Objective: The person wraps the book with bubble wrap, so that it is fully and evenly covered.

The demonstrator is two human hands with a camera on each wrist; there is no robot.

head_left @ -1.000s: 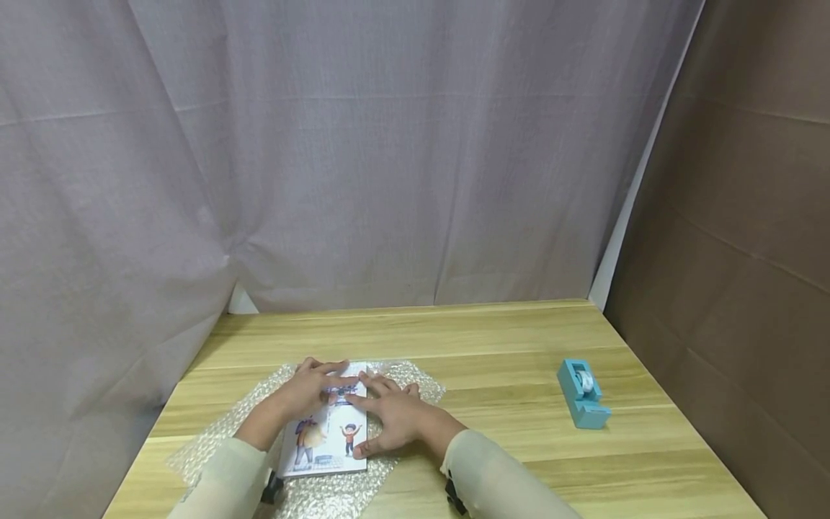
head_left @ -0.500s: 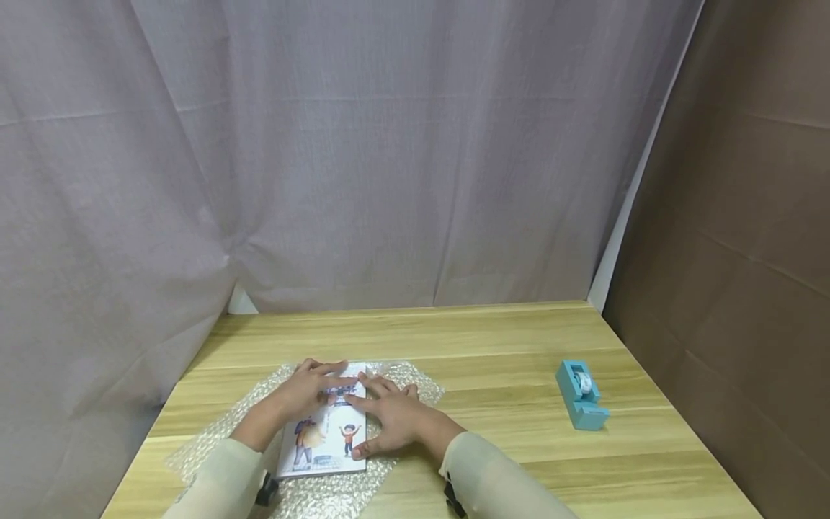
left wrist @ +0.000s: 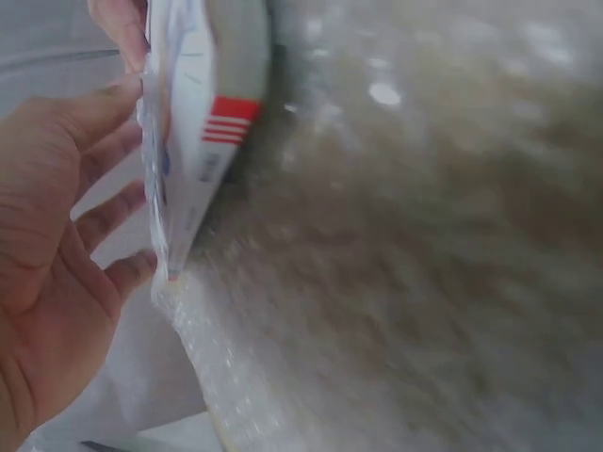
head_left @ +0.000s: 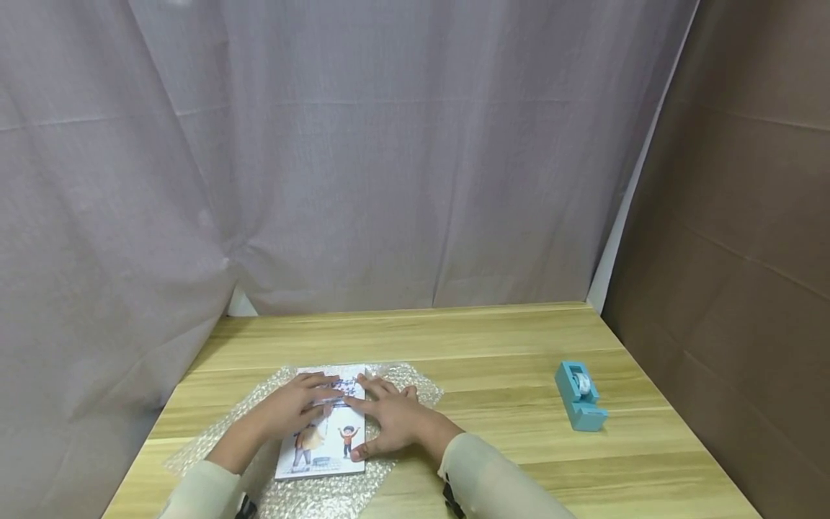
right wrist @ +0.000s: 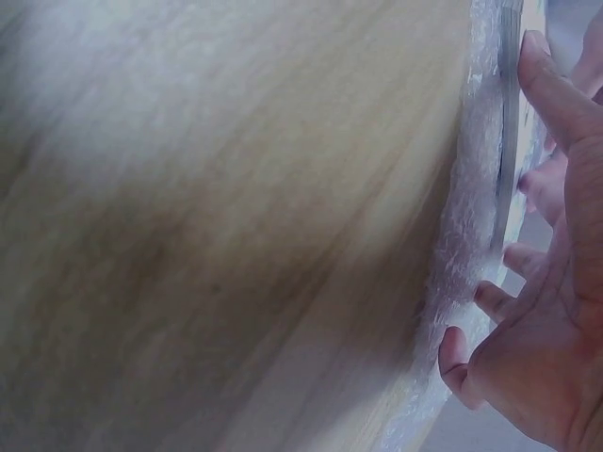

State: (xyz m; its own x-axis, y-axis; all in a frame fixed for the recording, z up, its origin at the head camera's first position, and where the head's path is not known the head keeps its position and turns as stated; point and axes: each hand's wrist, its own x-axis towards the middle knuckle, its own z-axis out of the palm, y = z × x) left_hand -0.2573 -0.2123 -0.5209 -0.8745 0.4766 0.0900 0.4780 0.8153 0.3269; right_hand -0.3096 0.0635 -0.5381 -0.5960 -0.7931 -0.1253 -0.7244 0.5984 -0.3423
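A book (head_left: 331, 443) with a white illustrated cover lies flat on a sheet of bubble wrap (head_left: 324, 499). My left hand (head_left: 292, 407) rests over the upper left part of the cover, fingers extended and spread. Along the right edge lies my right hand (head_left: 398, 419), its thumb on the lower cover and its fingers reaching over the upper edge area and the wrap. The left wrist view shows the book's spine (left wrist: 219, 141) with red stripes, beside the left fingers. In the right wrist view, the right fingers (right wrist: 551, 85) stretch along the book's page edge.
A blue tape dispenser (head_left: 579, 400) with a roll in it stands at the right side of the wooden table (head_left: 506, 461). A grey curtain (head_left: 350, 180) hangs behind the table, and a brown cloth (head_left: 733, 252) borders it on the right.
My left hand has slid back toward me and slightly left across the cover, showing more of the title. My right hand stays in place, and the book lies where it was.
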